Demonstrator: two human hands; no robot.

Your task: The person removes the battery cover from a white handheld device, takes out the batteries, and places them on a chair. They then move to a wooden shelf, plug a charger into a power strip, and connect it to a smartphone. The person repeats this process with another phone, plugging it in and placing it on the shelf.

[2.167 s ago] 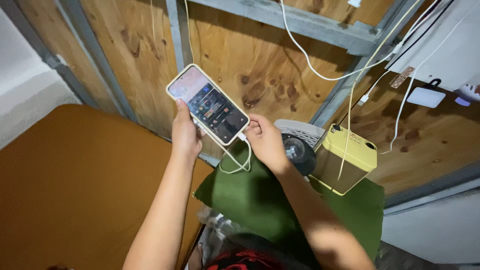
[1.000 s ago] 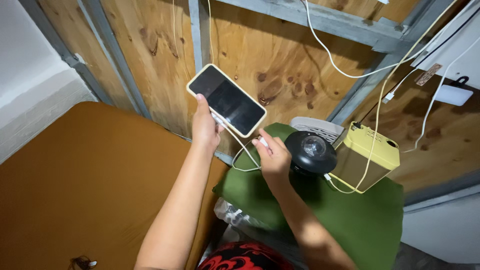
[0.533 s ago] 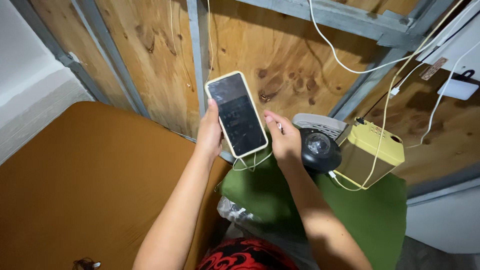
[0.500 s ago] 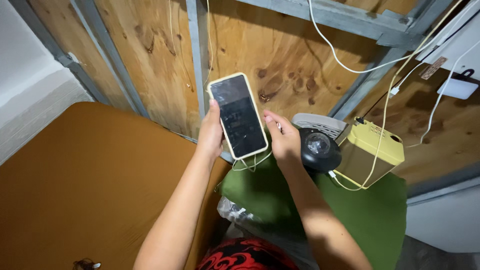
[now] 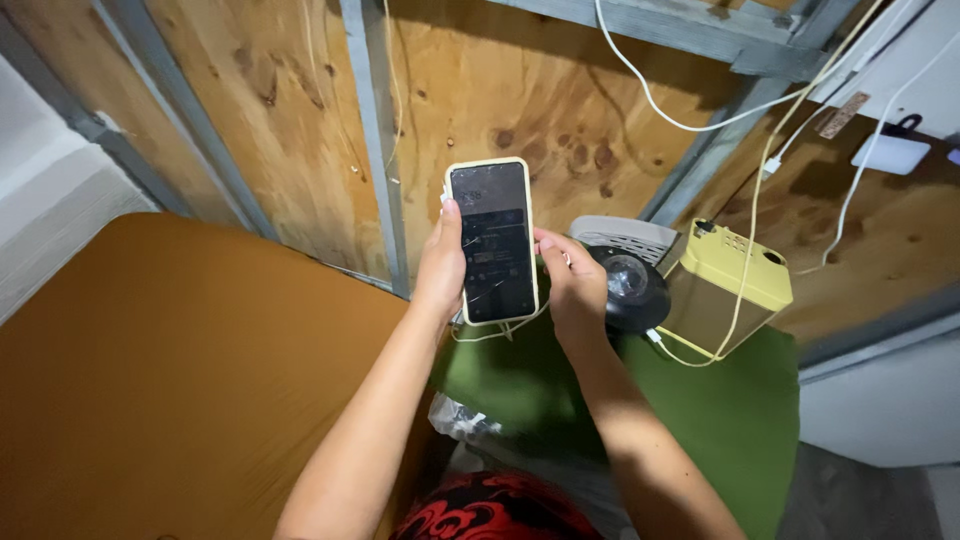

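The left hand (image 5: 441, 262) grips a cream-cased phone (image 5: 491, 240) upright — the right hand (image 5: 573, 284) curls against its other edge — above the green cloth's (image 5: 720, 400) near-left corner.

walls: bare plywood panels (image 5: 520, 90) on grey metal studs (image 5: 372, 140) | left: white wall (image 5: 40, 210) | below: big brown mattress (image 5: 170, 380), green cloth (image 5: 720, 420) beside it | wires: white cables (image 5: 660, 110) dangling across the plywood | light: kinda dim, warm
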